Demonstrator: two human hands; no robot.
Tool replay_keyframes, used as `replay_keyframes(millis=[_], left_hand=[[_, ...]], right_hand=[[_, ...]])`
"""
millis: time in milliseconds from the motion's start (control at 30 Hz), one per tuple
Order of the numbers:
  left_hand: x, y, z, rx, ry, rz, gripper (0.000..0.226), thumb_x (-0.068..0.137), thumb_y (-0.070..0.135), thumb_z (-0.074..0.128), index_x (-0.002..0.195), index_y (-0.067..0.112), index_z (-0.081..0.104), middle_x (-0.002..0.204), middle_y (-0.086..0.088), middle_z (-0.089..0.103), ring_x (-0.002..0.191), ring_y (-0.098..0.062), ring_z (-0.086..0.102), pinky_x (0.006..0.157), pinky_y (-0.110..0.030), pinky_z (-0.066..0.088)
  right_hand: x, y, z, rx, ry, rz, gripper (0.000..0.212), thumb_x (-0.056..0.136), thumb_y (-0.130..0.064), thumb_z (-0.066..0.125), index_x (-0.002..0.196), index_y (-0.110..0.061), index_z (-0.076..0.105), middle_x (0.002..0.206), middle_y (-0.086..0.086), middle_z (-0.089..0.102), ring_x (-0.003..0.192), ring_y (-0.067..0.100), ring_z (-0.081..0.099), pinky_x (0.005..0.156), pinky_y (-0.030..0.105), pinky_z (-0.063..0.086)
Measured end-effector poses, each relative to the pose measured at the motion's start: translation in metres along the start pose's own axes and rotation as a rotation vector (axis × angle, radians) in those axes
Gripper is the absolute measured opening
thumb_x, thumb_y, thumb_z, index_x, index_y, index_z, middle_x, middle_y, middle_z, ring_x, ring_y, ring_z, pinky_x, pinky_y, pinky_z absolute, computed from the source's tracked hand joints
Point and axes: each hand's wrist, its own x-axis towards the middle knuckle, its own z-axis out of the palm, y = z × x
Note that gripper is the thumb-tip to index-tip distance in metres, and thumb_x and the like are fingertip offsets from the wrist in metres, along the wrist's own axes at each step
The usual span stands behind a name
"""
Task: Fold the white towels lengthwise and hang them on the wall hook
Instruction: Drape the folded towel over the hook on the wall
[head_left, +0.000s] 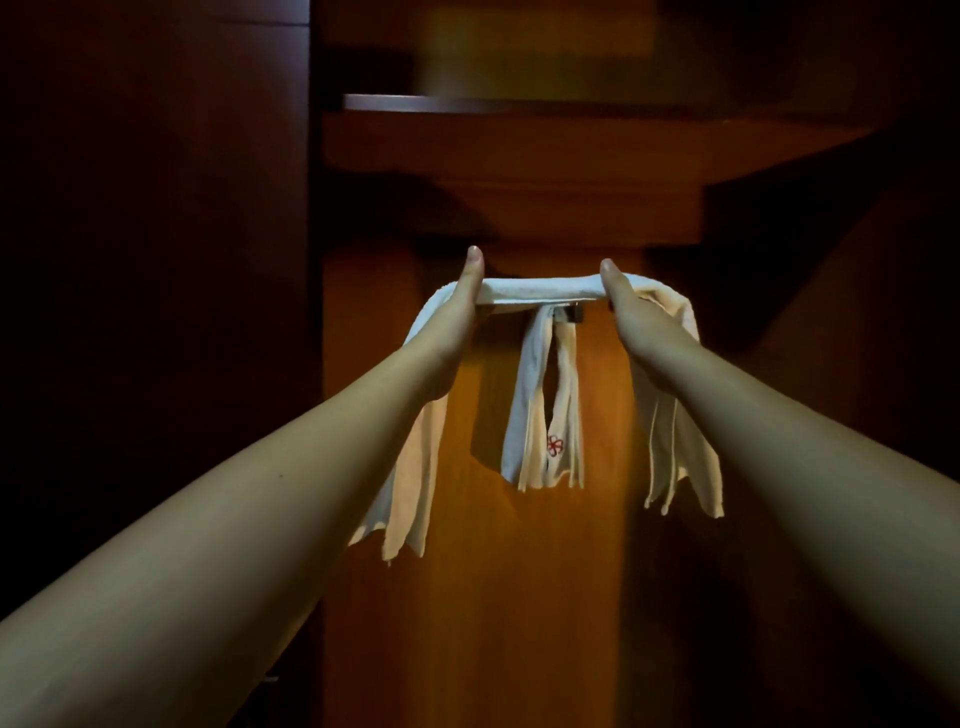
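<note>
While both arms reach forward, I see my left hand (464, 297) and right hand (626, 300) each gripping a long white terry-cloth towel (540, 289), thumbs laid over its top edge and the other fingers hidden behind the cloth. Between the hands the towel is bunched into a narrow, soft, horizontal band, pulled nearly straight; its two loose ends droop outside the wrists in limp pleated folds with thin hemmed edges. Warm light turns those hanging parts cream, while the top band reads whiter and shows a nubby pile. Just below the band, a second folded white towel (545, 410) with a small red flower motif near its lower end hangs from a small dark metal wall hook (567, 313), narrow at the top and fanning slightly downward. Behind it stands a smooth, orange-brown wooden panel (519, 597), with a flat wooden shelf (467, 103) above.
</note>
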Motion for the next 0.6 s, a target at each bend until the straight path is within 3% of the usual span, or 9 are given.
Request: replay_keyframes(millis=[167,300,467,600], left_hand=[[0.054,-0.008,0.029,0.019,0.026,0.054,0.085,0.093,0.072,0.036,0.152,0.011,0.031,0.157,-0.016,0.035,0.143,-0.028,0.036,0.122,-0.044,0.020],[0.091,-0.019,0.049,0.034,0.032,0.059,0.093,0.090,0.077,0.034,0.155,0.011,0.027,0.160,-0.016,0.029,0.146,-0.030,0.031,0.121,-0.045,0.019],[0.129,-0.038,0.069,0.045,0.011,0.024,0.094,0.087,0.081,0.033,0.151,0.012,0.038,0.154,-0.014,0.041,0.141,-0.028,0.040,0.116,-0.042,0.026],[0.151,-0.051,0.075,0.038,-0.005,-0.008,0.094,0.088,0.081,0.034,0.151,0.011,0.037,0.154,-0.014,0.042,0.141,-0.028,0.040,0.121,-0.048,0.025]], right_hand=[[0.068,0.010,-0.006,-0.064,-0.076,-0.052,0.091,0.089,-0.083,0.024,0.146,-0.017,0.050,0.157,0.014,0.036,0.150,0.028,0.021,0.122,0.045,0.010],[0.109,0.023,-0.007,-0.054,-0.148,-0.040,0.088,0.091,-0.082,0.025,0.146,-0.018,0.050,0.154,0.012,0.043,0.146,0.027,0.032,0.123,0.047,0.017],[0.142,0.048,-0.001,-0.032,-0.183,0.003,0.085,0.093,-0.078,0.027,0.146,-0.016,0.050,0.145,0.013,0.051,0.136,0.027,0.045,0.120,0.044,0.027],[0.159,0.066,0.007,0.005,-0.179,0.037,0.083,0.094,-0.076,0.031,0.147,-0.013,0.047,0.144,0.014,0.051,0.132,0.028,0.048,0.115,0.042,0.033]])
